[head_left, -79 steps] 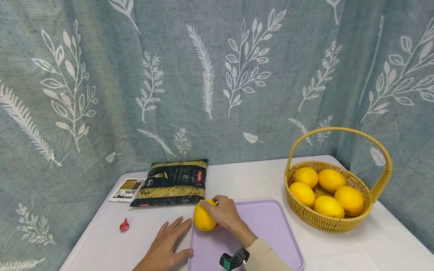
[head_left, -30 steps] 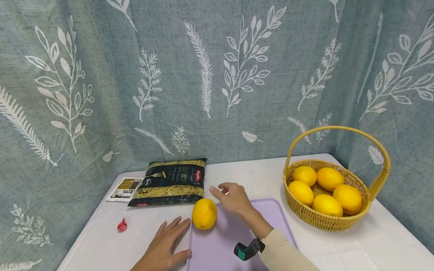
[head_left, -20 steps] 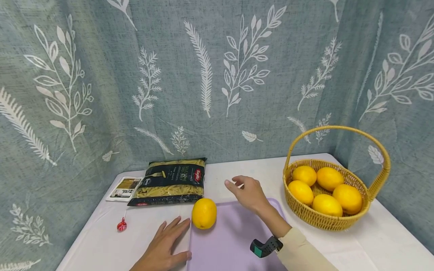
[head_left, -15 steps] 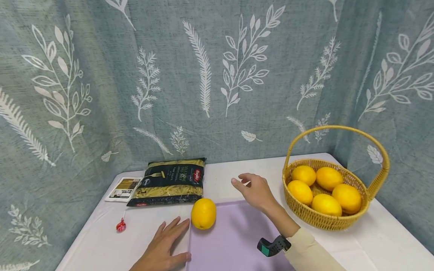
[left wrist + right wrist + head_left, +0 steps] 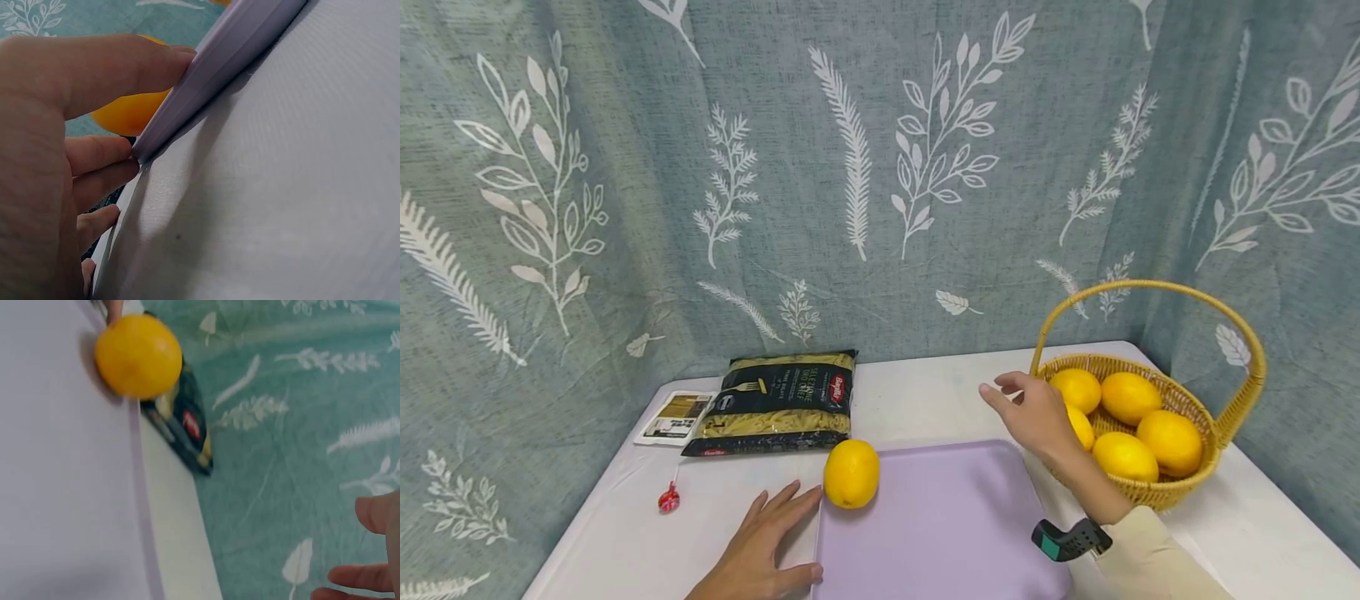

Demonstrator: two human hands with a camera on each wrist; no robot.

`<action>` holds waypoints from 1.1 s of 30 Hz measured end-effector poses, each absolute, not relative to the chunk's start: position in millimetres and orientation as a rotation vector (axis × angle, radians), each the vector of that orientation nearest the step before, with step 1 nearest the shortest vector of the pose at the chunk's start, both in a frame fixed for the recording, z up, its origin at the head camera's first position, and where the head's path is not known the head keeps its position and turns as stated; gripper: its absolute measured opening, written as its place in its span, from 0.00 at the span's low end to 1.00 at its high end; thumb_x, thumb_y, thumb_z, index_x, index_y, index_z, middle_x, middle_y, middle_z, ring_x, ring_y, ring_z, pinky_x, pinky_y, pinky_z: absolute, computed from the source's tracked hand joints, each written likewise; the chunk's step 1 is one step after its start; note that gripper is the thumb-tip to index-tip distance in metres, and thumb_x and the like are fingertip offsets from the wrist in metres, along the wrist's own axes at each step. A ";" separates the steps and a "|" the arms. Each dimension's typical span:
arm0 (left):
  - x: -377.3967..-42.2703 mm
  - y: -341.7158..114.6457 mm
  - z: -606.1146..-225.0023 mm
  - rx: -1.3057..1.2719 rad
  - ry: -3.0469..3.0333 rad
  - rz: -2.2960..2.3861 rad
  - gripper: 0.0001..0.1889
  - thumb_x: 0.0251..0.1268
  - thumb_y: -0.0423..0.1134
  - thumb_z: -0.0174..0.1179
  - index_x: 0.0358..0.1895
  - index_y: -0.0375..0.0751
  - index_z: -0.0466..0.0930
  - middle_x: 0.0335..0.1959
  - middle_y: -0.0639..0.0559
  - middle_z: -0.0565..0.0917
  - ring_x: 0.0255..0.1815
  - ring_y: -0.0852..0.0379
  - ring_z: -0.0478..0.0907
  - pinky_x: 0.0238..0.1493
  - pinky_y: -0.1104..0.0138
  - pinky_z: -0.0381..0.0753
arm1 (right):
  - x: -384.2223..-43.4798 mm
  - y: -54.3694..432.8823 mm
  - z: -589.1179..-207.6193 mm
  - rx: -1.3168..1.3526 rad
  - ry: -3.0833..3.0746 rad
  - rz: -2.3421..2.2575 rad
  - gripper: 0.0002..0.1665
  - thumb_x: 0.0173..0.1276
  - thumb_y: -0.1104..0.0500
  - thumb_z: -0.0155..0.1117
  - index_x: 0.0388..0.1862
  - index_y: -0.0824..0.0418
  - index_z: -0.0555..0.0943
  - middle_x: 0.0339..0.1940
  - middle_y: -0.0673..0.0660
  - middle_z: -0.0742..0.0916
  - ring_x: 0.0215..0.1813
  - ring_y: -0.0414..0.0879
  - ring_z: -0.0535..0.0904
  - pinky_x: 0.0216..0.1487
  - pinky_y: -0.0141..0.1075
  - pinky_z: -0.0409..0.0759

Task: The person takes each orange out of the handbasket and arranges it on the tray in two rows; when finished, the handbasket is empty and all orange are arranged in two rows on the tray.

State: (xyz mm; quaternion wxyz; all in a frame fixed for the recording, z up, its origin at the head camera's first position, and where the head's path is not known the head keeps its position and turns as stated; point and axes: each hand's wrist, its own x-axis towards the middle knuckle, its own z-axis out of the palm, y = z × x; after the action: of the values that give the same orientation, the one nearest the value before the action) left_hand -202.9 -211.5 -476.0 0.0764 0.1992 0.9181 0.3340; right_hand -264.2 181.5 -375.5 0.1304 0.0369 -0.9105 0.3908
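Observation:
A lemon (image 5: 852, 473) sits in the far left corner of a pale purple tray (image 5: 940, 525). My left hand (image 5: 767, 542) rests at the tray's left edge, fingers spread; in the left wrist view, the thumb and two fingertips touch the tray's side (image 5: 215, 69). Nothing is in my right hand (image 5: 1037, 412), which hovers past the tray's far right corner with loosely bent fingers. Behind it stands a wicker basket (image 5: 1157, 497) holding several lemons (image 5: 1124, 456), one partly hidden by that hand. From the right wrist, the lone lemon (image 5: 139, 357) shows at the tray's corner.
A bag of pasta (image 5: 790, 400) lies behind the tray to the left, overlapping a small white packet (image 5: 675, 417). A red lollipop (image 5: 668, 498) lies on the white tablecloth (image 5: 925, 400). The basket's tall handle (image 5: 1150, 286) arches over the fruit. A patterned curtain (image 5: 880, 183) closes off the back.
My right hand has let go of the lemon in the tray's corner and moved right, over to the basket's left side. My left hand and the lemon have stayed put.

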 end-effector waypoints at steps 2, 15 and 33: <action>-203.1 -211.6 -475.6 0.594 2.748 1.006 0.49 0.51 0.61 0.72 0.77 0.45 0.66 0.78 0.44 0.66 0.80 0.33 0.51 0.77 0.30 0.31 | -264.7 190.2 -376.6 0.070 -2.643 1.126 0.31 0.75 0.42 0.61 0.60 0.67 0.81 0.53 0.65 0.86 0.51 0.58 0.80 0.52 0.52 0.83; -201.5 -213.8 -477.2 0.628 2.760 1.018 0.48 0.51 0.61 0.73 0.75 0.44 0.68 0.77 0.42 0.67 0.80 0.31 0.52 0.76 0.29 0.33 | -267.4 235.5 -386.5 -0.078 -2.633 1.057 0.27 0.75 0.46 0.60 0.57 0.68 0.82 0.55 0.69 0.84 0.58 0.65 0.77 0.60 0.59 0.76; -199.6 -212.4 -474.0 0.606 2.760 1.026 0.47 0.52 0.62 0.72 0.74 0.44 0.69 0.76 0.37 0.66 0.79 0.30 0.53 0.75 0.28 0.33 | -282.0 269.5 -390.7 0.074 -2.988 0.842 0.34 0.66 0.53 0.64 0.62 0.77 0.75 0.60 0.76 0.80 0.59 0.68 0.77 0.58 0.60 0.80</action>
State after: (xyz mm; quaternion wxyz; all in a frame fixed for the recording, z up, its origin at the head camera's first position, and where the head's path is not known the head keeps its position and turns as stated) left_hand -199.6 -212.4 -474.0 0.0674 0.2011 0.9160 0.3405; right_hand -282.0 269.5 -390.7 0.0183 0.0237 -0.9621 0.2711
